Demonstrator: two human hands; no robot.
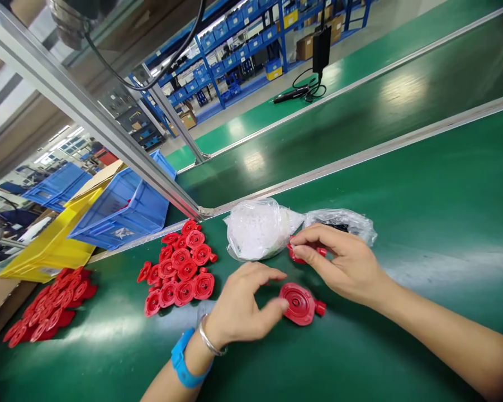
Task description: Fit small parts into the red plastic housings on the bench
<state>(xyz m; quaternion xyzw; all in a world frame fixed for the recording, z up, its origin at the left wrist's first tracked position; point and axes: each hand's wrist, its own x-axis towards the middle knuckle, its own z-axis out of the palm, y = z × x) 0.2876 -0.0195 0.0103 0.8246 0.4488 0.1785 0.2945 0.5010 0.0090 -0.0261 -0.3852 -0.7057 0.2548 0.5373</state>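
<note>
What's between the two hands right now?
A red disc lies flat on the green mat between the left hand, touching it, and the right hand, pinching a small red part; head view.

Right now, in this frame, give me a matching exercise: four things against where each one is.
1. red disc
2. small red part
3. bag of white parts
4. yellow bin

a. left of the blue bin
b. pinched in the right hand
c. on the green surface, beyond both hands
d. lying flat, touching the left hand

Pairs: 1-d, 2-b, 3-c, 4-a

Green bench [444,195]: red discs [180,273], two plastic bags [257,229].
</note>
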